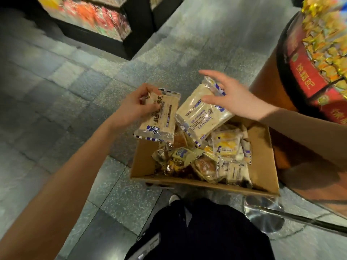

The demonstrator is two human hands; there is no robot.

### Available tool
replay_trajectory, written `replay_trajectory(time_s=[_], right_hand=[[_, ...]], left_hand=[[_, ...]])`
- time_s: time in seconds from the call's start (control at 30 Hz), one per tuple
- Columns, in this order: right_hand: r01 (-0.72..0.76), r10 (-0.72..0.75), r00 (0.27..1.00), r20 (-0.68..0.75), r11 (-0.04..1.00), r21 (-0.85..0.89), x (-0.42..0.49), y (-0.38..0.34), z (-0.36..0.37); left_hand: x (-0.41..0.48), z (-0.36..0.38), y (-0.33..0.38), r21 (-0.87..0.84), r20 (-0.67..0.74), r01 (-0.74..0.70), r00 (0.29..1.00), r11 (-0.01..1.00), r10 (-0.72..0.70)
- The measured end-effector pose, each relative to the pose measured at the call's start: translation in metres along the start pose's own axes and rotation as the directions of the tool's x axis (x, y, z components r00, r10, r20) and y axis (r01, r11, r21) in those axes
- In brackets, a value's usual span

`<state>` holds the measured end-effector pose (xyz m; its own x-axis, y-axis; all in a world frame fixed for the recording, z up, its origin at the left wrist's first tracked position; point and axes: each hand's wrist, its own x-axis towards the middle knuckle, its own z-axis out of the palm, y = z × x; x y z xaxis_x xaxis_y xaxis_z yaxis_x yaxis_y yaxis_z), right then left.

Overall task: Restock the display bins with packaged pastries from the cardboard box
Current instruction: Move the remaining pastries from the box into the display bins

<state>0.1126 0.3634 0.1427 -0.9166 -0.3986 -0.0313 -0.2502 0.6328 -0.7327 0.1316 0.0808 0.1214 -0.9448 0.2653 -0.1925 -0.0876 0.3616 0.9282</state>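
Dark trousers point(206, 233) and the toe of a white shoe point(173, 198) show just on the near side of the cardboard box point(262, 147), where the person stands over it.

Above the box's far left corner, the left hand point(135, 105) pinches the top end of a flat pastry pack point(159, 121) between curled fingers and thumb, and the pack hangs down towards the box rim. Above the far edge, the right hand point(232, 94) is spread wide with its fingers straight. Its thumb lies across the face of a second pack point(201, 117), which is tilted with its lower end dipping into the box. Whether that hand really grips it I cannot tell. The two packs are just beside each other, both pale with blue-and-white trim.

Inside the box lies a loose heap of packaged pastries point(227, 146), some pale, some yellow, some brown, piled mostly towards the far and middle parts. The near left corner shows bare cardboard.

Right of the box, close against it, rises a round display bin point(298, 72) with a red printed band, heaped with gold-wrapped sweets point(323, 45). A shiny metal disc point(262, 212) with a dark rod sits by the box's near right corner.

The box rests on a floor point(56, 94) of grey speckled tiles. Well beyond it, to the far left, stands a dark shelf unit point(88, 19) of bright, blurred packets.
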Motion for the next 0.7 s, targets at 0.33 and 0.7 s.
replay_trajectory(time_s=[0.33,0.7], right_hand=[[0.321,-0.326,0.896,0.303,0.945,0.069,0.033,-0.058,0.028],[0.485,-0.465,0.572,0.676,0.856,0.178,-0.007,-0.138,0.103]], left_hand=[[-0.110,0.004,-0.002,-0.010,-0.436,0.132,0.892,0.991,-0.123],[-0.290,0.084,-0.018,-0.194,-0.788,0.271,0.530,0.943,-0.314]])
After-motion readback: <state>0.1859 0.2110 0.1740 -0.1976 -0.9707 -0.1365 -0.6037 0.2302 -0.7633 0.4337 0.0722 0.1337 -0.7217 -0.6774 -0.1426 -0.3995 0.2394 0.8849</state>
